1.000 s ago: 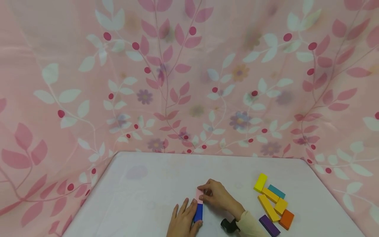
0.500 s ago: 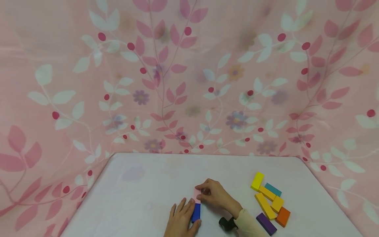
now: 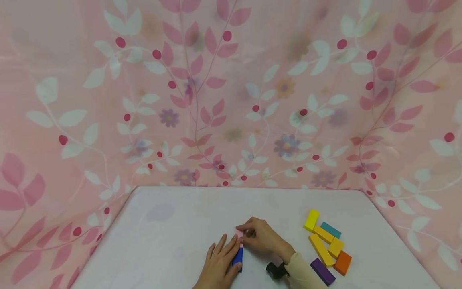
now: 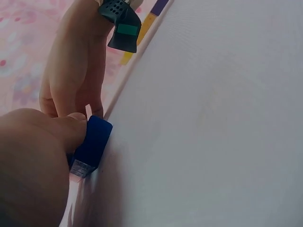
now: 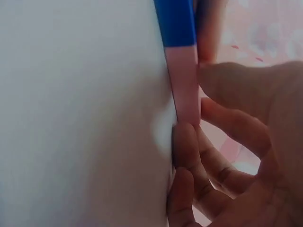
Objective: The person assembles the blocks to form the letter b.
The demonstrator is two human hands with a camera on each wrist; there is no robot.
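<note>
A blue block (image 3: 236, 257) and a pink block (image 5: 185, 85) lie end to end on the white table, the pink one farther from me. My left hand (image 3: 218, 263) rests along their left side with fairly straight, spread fingers. Its index fingertip overlaps the pink block, while the thumb (image 4: 71, 127) lies against the blue block's near part in the left wrist view. From the right, my right hand (image 3: 265, 237) pinches the pink block between thumb and fingers. In the head view these fingers hide much of the pink block.
Several loose blocks lie to the right: yellow (image 3: 311, 220), teal (image 3: 331, 230), longer yellow (image 3: 321, 249), orange (image 3: 342, 263) and purple (image 3: 323, 271). A black wrist camera (image 3: 276, 270) sits at the right sleeve. Behind the table (image 3: 162, 241) hangs a pink floral cloth (image 3: 231, 100).
My left hand has slid slightly forward along the blocks; its fingertips reach farther over the pink one and its thumb now overlaps the blue one. The right hand keeps its pinch. The head view shifts slightly.
</note>
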